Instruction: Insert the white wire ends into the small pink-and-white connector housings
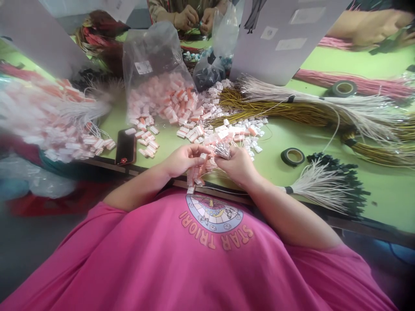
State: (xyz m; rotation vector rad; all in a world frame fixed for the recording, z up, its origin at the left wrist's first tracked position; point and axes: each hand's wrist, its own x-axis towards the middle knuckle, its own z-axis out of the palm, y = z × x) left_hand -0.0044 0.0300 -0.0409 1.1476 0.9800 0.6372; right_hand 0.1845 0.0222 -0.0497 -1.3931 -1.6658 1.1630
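Observation:
My right hand [239,167] is closed around a bundle of thin white wires [223,150], their bare metallic tips pointing up and toward my left hand. Close beside it, my left hand [186,160] pinches a small white-and-orange plastic connector housing [203,157], partly hidden by the fingers. Several connector housings [194,175] hang below the two hands, over the table's front edge. Behind the hands spreads a loose pile of white and orange connector housings [194,133].
A clear plastic bag [152,52] spills more housings. Left are a phone [126,147] and a blurred heap of wired housings [55,121]. Right lie black tape rolls [292,157], yellow wires [275,110], and a white wire bundle with black ends [320,183]. Co-workers' hands [188,18] work across the table.

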